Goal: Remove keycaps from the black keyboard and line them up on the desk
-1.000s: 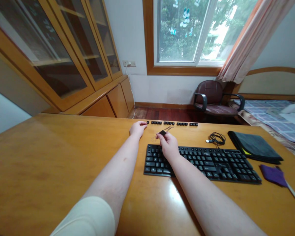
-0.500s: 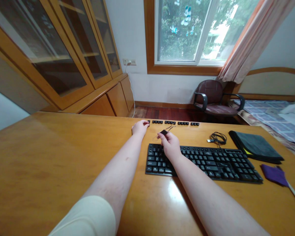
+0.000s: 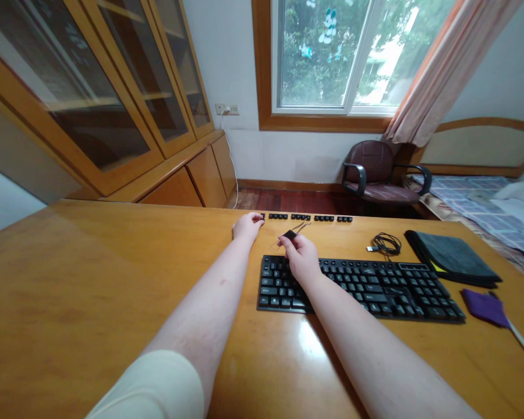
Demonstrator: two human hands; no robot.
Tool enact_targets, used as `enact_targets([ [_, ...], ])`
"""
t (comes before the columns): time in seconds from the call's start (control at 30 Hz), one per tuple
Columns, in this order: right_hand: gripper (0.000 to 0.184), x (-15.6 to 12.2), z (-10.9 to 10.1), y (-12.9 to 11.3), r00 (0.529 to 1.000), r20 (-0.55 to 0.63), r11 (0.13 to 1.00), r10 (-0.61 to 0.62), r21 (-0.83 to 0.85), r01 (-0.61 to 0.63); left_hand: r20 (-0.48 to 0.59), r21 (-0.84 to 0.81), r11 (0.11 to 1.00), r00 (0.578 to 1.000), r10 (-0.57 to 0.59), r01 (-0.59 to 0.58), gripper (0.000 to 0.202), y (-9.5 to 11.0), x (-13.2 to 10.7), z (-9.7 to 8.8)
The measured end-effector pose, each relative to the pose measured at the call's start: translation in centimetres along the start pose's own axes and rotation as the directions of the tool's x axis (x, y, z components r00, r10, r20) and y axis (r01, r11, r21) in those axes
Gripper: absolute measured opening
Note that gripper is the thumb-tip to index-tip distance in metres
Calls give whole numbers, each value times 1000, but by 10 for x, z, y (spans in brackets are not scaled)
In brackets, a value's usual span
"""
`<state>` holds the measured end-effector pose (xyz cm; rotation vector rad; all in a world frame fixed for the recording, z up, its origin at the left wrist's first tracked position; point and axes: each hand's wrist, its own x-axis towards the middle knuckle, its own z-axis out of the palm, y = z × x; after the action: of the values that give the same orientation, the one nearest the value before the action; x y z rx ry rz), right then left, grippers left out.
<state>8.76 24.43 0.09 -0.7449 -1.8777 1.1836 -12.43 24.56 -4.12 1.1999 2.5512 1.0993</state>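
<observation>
My left hand (image 3: pixel 247 226) rests near the far edge of the desk, thumb and finger closed on a small black keycap (image 3: pixel 262 217) at the left end of a row. Further along that row lie black keycaps (image 3: pixel 300 217) in small groups. My right hand (image 3: pixel 303 256) grips the black handle of a wire keycap puller (image 3: pixel 290 234), its thin wires pointing away to the upper right. Below that hand is a black keyboard (image 3: pixel 375 291). The right hand and forearm cover part of its left half.
Right of the keyboard are a coiled black USB cable (image 3: pixel 386 244), a folded dark cloth (image 3: pixel 454 259) and a purple brush-like tool (image 3: pixel 484 308) with a white handle. Beyond the wooden desk (image 3: pixel 113 291) stand a glass-door cabinet (image 3: pixel 131 87), an armchair (image 3: pixel 369 169) and a bed (image 3: pixel 467 189).
The whole view has shifted very slightly. Both hands keep their places over the desk, with the same grips.
</observation>
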Motion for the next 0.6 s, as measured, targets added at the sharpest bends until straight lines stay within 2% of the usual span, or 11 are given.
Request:
enact_targets([
  [0.6, 34, 0, 1, 2, 1000, 6, 1000, -12, 16, 12, -29, -57, 998, 999, -13, 11, 18, 4, 1, 0],
])
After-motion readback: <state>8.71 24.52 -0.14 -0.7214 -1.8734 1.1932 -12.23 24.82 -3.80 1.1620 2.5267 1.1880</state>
